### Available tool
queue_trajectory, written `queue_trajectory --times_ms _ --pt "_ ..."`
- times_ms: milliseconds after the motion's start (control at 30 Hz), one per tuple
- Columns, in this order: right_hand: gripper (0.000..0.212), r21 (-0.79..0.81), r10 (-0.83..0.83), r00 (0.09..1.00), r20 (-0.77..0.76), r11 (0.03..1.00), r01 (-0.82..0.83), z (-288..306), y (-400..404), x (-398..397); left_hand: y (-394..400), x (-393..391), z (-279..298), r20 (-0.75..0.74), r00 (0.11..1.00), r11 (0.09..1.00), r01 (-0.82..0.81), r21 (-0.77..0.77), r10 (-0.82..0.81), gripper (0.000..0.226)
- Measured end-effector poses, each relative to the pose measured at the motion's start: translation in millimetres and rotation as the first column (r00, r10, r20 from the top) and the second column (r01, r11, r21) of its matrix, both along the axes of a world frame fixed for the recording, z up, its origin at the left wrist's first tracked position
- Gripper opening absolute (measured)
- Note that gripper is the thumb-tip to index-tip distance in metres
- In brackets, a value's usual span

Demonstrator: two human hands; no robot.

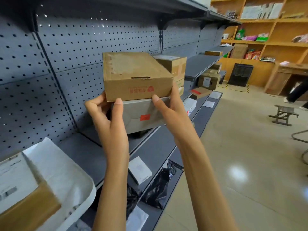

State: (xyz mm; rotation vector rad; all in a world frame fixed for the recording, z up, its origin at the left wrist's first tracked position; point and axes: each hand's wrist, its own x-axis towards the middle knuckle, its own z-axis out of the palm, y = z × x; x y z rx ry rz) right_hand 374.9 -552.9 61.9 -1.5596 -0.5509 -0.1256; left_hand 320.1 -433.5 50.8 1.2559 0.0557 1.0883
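Brown cardboard box [136, 75], head view, frame centre, stacked on grey box [145, 112] on shelf [83, 150]. Left hand [106, 117] grips lower left corner. Right hand [170, 110] clasps right side. Both thumbs at bottom edge. Likely light, stiff, dry, not slippery. Best hold: opposite sides, low.

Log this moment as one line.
left hand: grips brown box | right hand: grips brown box | brown box: atop grey box
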Motion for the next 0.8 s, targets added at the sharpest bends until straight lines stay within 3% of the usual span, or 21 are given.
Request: queue_trajectory --times_ms 467,800 --pt "0.057 0.048 0.068 0.998 -0.012 0.997 -0.067 -6.2 -0.2 167.5 0.1 158.7 -7.7 -0.040 0.998 0.999 -0.052 0.012 0.052 0.015" --pt "0.052 -0.006 0.230 0.973 -0.017 0.973 -0.230 -16.8 -20.7 275.5 -33.3 247.7 -20.2 -0.095 0.966 0.968 -0.247 -0.049 0.242 0.018"
